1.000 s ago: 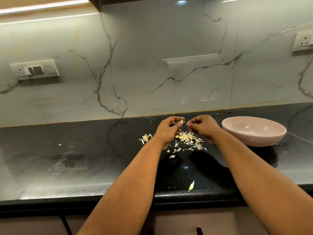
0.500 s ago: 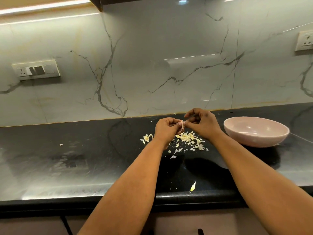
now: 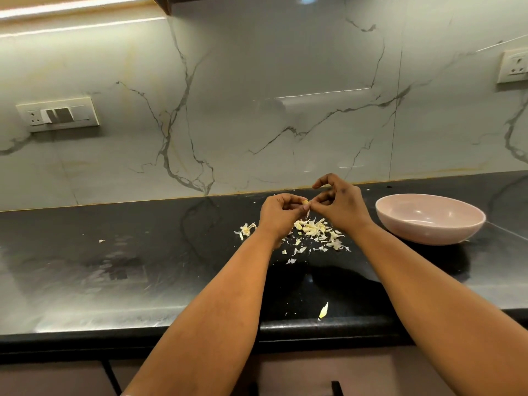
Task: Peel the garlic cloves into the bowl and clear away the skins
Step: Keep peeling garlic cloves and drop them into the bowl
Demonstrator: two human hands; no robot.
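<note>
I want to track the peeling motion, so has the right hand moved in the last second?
Yes. The right hand has risen slightly toward the backsplash, further from the skin pile, with its fingers lifted and spread above the clove.

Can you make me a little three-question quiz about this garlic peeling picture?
1. True or false: the pink bowl sits beside the right hand.
2. What does the left hand hold? A) garlic clove B) spoon C) knife
3. Fill in: the pile of skins lies on the black ____.

Key: 1 true; 2 A, the garlic clove; 3 counter.
</note>
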